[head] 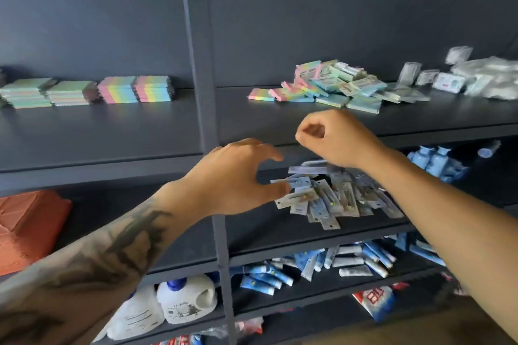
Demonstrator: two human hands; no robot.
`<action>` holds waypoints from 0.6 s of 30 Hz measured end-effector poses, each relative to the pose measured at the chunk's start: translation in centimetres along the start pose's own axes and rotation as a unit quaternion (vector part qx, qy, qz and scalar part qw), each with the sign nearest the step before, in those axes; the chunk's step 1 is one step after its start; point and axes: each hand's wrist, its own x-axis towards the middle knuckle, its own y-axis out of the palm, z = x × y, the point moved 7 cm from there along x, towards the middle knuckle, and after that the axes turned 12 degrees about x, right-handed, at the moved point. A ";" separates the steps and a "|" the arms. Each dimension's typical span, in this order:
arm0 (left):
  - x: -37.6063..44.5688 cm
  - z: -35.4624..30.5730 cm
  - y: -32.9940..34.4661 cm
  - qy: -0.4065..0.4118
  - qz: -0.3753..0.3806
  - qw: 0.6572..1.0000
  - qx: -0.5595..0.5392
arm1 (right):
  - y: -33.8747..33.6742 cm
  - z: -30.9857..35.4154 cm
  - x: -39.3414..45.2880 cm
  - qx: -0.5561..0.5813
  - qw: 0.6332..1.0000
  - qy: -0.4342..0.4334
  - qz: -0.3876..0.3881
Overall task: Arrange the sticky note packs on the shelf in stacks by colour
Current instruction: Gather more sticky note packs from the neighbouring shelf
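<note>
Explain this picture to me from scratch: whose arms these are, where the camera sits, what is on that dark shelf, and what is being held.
There is no machine here. The one picture comes from a camera worn on a person's head, looking forward and down, so the two arms are that person's own. The left hand is open, fingers spread, in front of the shelf edge. The right hand has its fingers curled; neither grip holds anything that I can see. On the dark shelf, to the left of the upright post, stand neat stacks of sticky note packs. To the right lies a loose pile of packs, not yet sorted, with clear plastic packets beyond it.
</note>
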 end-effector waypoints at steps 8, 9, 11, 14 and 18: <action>16.6 -3.7 1.6 -0.128 -0.022 0.991 -0.039 | -9.7 -13.5 6.6 -0.030 1.000 -0.002 -0.002; 17.9 -3.4 1.9 -0.142 -0.019 0.989 -0.038 | -10.3 -14.4 7.7 -0.035 0.999 -0.005 0.000; 20.3 -2.6 2.3 -0.169 -0.010 0.985 -0.035 | -10.9 -15.6 9.8 -0.047 0.999 -0.013 0.008; 23.3 -0.7 2.5 -0.208 -0.009 0.978 -0.025 | -10.6 -16.4 13.0 -0.074 0.996 -0.018 0.034; 27.5 1.6 2.5 -0.208 -0.018 0.978 -0.015 | -9.2 -17.0 17.1 -0.117 0.991 -0.021 0.064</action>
